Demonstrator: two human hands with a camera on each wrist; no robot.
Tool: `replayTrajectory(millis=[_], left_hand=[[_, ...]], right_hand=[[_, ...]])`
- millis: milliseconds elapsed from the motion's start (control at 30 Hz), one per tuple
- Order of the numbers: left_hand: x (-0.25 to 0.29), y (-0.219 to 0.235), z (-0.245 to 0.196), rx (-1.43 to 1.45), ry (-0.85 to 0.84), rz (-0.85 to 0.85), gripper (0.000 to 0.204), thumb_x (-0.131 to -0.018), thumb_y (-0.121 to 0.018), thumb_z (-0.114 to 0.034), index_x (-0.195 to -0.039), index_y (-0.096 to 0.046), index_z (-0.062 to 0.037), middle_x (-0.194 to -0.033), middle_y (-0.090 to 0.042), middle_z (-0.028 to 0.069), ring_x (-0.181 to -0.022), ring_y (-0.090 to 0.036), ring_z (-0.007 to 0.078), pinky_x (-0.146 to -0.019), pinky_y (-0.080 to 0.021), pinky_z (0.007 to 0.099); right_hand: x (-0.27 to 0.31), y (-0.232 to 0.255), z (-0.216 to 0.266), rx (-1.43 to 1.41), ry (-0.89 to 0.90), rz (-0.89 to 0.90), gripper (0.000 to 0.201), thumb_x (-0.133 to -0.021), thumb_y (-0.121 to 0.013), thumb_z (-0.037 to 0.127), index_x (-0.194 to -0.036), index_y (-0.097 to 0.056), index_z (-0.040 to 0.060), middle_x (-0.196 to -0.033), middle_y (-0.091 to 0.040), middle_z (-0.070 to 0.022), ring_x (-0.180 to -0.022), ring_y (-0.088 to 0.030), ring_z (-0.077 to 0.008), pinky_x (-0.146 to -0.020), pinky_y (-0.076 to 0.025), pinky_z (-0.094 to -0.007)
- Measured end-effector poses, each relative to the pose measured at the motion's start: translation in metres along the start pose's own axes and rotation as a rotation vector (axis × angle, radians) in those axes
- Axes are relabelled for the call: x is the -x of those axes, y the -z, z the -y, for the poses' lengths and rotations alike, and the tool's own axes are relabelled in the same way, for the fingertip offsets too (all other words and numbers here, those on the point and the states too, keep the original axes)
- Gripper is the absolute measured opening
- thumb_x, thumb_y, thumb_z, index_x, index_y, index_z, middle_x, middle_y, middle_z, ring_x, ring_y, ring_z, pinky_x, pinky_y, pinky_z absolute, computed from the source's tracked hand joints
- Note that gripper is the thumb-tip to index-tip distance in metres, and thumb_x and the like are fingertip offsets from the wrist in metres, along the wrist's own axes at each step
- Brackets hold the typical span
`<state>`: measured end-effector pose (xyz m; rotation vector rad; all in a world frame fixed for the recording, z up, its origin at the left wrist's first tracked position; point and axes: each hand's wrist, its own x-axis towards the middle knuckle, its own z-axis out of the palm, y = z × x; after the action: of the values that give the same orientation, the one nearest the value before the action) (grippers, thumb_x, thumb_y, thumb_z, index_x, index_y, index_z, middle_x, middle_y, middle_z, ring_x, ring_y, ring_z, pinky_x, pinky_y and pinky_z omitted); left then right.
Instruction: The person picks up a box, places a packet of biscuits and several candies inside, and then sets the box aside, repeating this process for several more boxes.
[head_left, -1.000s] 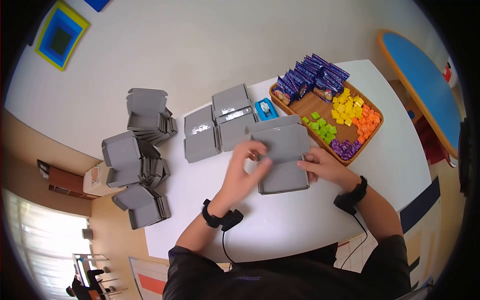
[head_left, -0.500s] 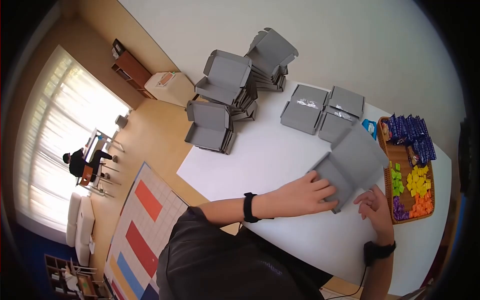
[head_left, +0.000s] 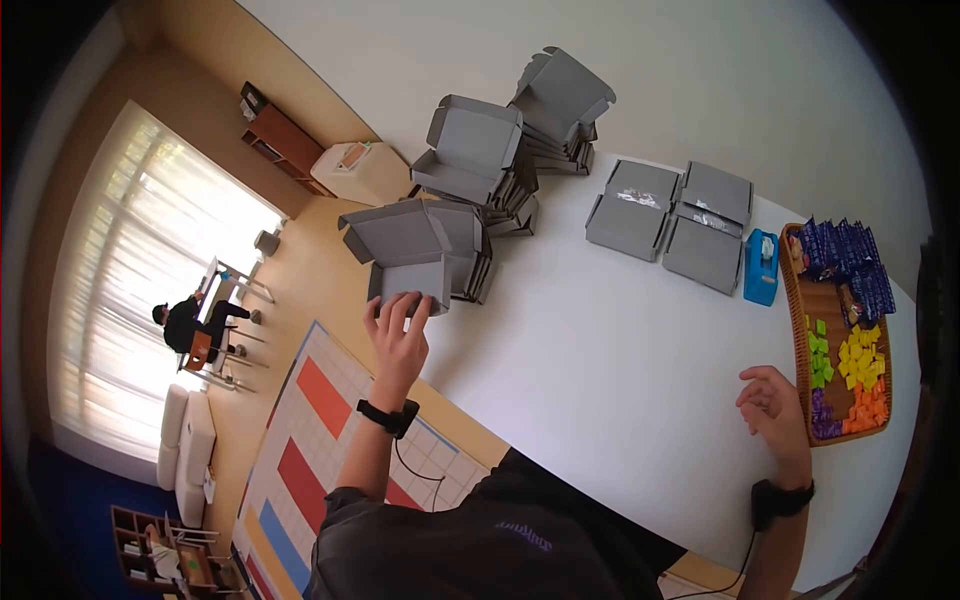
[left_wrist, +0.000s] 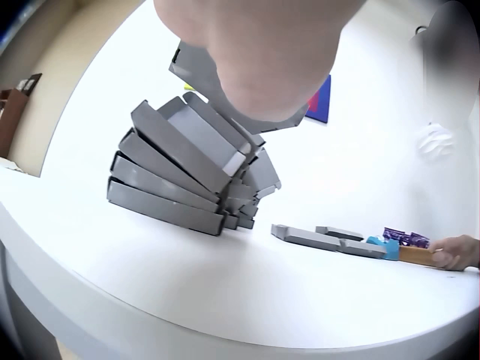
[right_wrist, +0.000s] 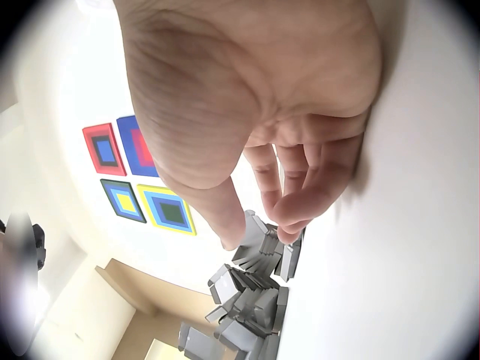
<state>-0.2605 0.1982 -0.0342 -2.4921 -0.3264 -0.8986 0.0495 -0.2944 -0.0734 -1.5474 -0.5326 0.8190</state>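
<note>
The left hand (head_left: 398, 345) grips the near edge of a gray box (head_left: 405, 270) with bent fingers; the thumb is hidden in the head view. The box has its lid raised and is located at the left end of the white table (head_left: 600, 390), partly covering the nearest stack of boxes (head_left: 468, 238). Contact between box and stack cannot be determined. In the left wrist view, the left hand blocks much of the held box, and its fingertips are out of sight.

The right hand (head_left: 775, 415) is loosely curled, holds nothing and lies left of the wicker basket (head_left: 822, 297). It is cut off at the right edge of the left wrist view.

Far closed boxes (head_left: 625, 228) carry glossy patches; print on the purple packets (head_left: 845, 255) is unreadable
</note>
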Motion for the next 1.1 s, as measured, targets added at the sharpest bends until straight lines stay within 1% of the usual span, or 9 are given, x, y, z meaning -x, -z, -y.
replayTrajectory(millis=[100,200,400,600,667,800,833,967,1100], left_hand=[[-0.001,-0.016,0.017,-0.052,-0.051,0.062,0.038,-0.083,-0.066,0.005,-0.116,-0.069,-0.0122,-0.123,-0.066,0.0027,-0.125,-0.061,0.0211,-0.116,-0.031,0.0562],[-0.003,-0.026,0.020,-0.065,-0.054,0.105,0.043,-0.079,-0.066,0.007,-0.118,-0.069,-0.0107,-0.122,-0.066,0.0047,-0.125,-0.061,0.0227,-0.116,-0.029,0.0567],[-0.021,-0.027,0.008,-0.071,0.001,0.246,0.054,-0.083,-0.064,0.005,-0.133,-0.063,-0.0155,-0.128,-0.062,0.0037,-0.133,-0.054,0.0207,-0.117,-0.024,0.0543],[-0.033,-0.031,-0.006,0.005,-0.020,0.301,0.061,-0.083,-0.063,0.005,-0.140,-0.061,-0.0161,-0.135,-0.059,0.0071,-0.136,-0.051,0.0247,-0.117,-0.023,0.0546],[-0.034,-0.026,-0.012,0.040,-0.003,0.247,0.058,-0.083,-0.063,0.005,-0.138,-0.063,-0.0147,-0.136,-0.059,0.0078,-0.136,-0.051,0.0264,-0.117,-0.024,0.0550],[-0.057,-0.006,-0.054,0.178,-0.006,0.157,0.044,-0.088,-0.064,0.002,-0.130,-0.068,-0.0112,-0.134,-0.060,0.0080,-0.133,-0.052,0.0304,-0.114,-0.028,0.0517],[-0.068,0.002,-0.067,0.216,-0.066,0.169,0.033,-0.092,-0.065,-0.003,-0.124,-0.069,-0.0089,-0.132,-0.061,0.0089,-0.129,-0.054,0.0315,-0.109,-0.036,0.0506],[-0.118,0.006,-0.117,0.537,-0.258,0.296,0.032,-0.094,-0.069,-0.012,-0.126,-0.067,-0.0089,-0.132,-0.060,0.0118,-0.125,-0.057,0.0336,-0.104,-0.044,0.0486],[-0.181,-0.023,-0.165,0.752,-0.393,0.391,0.039,-0.095,-0.073,-0.020,-0.131,-0.065,-0.0093,-0.136,-0.058,0.0154,-0.126,-0.057,0.0373,-0.104,-0.046,0.0482]], right_hand=[[0.002,0.001,0.004,-0.015,-0.004,0.005,0.040,-0.090,-0.071,-0.004,-0.128,-0.061,0.0027,-0.093,-0.066,-0.0026,-0.076,-0.060,-0.0074,-0.059,-0.047,-0.0210],[0.002,0.000,0.005,-0.021,-0.006,0.013,0.039,-0.090,-0.071,-0.003,-0.127,-0.061,0.0023,-0.093,-0.066,-0.0017,-0.077,-0.060,-0.0072,-0.061,-0.047,-0.0208],[0.004,-0.002,0.008,-0.011,-0.007,0.031,0.037,-0.091,-0.070,-0.003,-0.126,-0.061,0.0021,-0.093,-0.065,-0.0013,-0.079,-0.060,-0.0073,-0.065,-0.047,-0.0213],[0.005,-0.003,0.009,0.048,0.000,0.044,0.034,-0.093,-0.071,-0.002,-0.125,-0.061,0.0021,-0.093,-0.065,-0.0015,-0.082,-0.062,-0.0074,-0.074,-0.050,-0.0231],[0.005,-0.002,0.010,0.055,0.011,0.046,0.033,-0.093,-0.071,-0.001,-0.125,-0.062,0.0023,-0.093,-0.065,-0.0015,-0.083,-0.062,-0.0072,-0.076,-0.051,-0.0236],[0.005,-0.001,0.010,0.065,0.007,0.057,0.032,-0.094,-0.072,0.001,-0.124,-0.063,0.0026,-0.093,-0.065,-0.0010,-0.084,-0.063,-0.0063,-0.075,-0.051,-0.0218],[0.005,-0.001,0.009,0.057,0.003,0.056,0.032,-0.094,-0.073,0.001,-0.124,-0.063,0.0026,-0.093,-0.065,-0.0010,-0.084,-0.063,-0.0062,-0.075,-0.051,-0.0215],[0.006,-0.002,0.012,0.052,-0.006,0.058,0.032,-0.094,-0.074,0.002,-0.124,-0.064,0.0024,-0.094,-0.066,-0.0012,-0.084,-0.063,-0.0060,-0.073,-0.052,-0.0206],[0.006,0.002,0.008,0.078,0.013,0.062,0.032,-0.096,-0.074,0.006,-0.125,-0.063,0.0021,-0.094,-0.067,-0.0015,-0.084,-0.064,-0.0061,-0.070,-0.053,-0.0210]])
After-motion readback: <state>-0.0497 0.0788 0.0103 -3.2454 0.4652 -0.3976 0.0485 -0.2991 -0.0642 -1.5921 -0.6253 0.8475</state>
